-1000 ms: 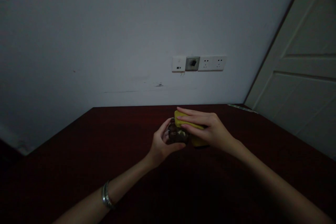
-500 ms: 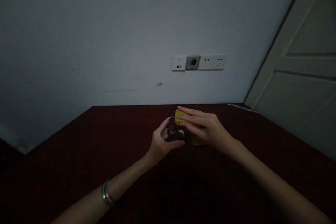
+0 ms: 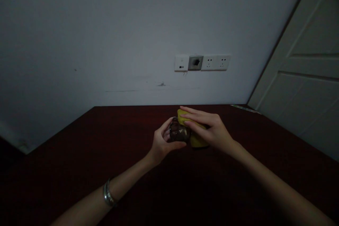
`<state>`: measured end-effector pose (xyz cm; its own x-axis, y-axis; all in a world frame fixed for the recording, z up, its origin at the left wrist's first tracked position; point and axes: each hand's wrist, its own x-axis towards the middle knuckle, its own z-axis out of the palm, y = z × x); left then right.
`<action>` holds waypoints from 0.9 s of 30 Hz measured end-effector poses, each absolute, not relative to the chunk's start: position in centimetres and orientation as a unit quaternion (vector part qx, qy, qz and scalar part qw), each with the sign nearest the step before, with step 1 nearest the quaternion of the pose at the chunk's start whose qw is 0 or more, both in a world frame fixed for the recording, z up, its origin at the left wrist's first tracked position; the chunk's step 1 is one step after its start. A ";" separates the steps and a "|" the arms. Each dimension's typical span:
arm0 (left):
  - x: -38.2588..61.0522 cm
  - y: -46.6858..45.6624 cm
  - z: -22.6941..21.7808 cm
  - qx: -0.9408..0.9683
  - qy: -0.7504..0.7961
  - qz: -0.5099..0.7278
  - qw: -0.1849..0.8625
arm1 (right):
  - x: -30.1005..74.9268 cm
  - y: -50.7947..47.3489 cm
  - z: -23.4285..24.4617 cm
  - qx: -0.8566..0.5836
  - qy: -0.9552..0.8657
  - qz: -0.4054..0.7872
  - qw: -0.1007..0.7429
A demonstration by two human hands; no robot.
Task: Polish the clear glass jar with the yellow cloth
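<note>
My left hand (image 3: 161,143) is curled round a dark, see-through glass cup (image 3: 180,135), thumb along its near side and fingers behind it. The cup looks tilted, though the dim light blurs its outline. In my right hand (image 3: 209,125) is a yellow cloth (image 3: 199,140), pressed under the fingers against the cup's upper right side. Part of the cloth hangs below my right palm. Both hands are close together above the dark red tabletop (image 3: 119,130).
Behind the table rises a pale wall (image 3: 127,35) with a row of switches and sockets (image 3: 202,63). A panelled door (image 3: 307,88) stands on the right. A thin flat strip (image 3: 246,109) lies at the table's far right edge.
My right hand has shifted slightly right with the cloth, and more of the cloth shows below it. My left hand keeps its hold on the cup.
</note>
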<state>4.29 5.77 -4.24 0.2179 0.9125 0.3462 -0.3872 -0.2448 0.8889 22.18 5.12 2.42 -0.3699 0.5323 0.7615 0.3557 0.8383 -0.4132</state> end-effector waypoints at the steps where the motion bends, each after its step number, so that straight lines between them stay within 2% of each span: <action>1: 4.2 5.8 -4.3 0.537 0.233 0.579 0.567 | 22.1 5.3 2.2 -0.283 -0.805 0.108 0.511; 6: 4.4 5.7 -3.8 0.500 0.202 0.600 0.590 | 21.9 5.7 1.7 -0.305 -0.757 0.156 0.557; 14: 5.2 4.5 -2.6 0.468 0.183 0.601 0.621 | 21.7 5.0 1.5 -0.226 -0.805 0.065 0.545; 22: 5.2 4.5 -2.7 0.495 0.205 0.580 0.613 | 21.5 6.1 1.0 -0.297 -0.740 0.153 0.584; 27: 5.2 4.7 -2.4 0.497 0.225 0.588 0.597 | 22.3 5.5 1.6 -0.240 -0.794 0.082 0.552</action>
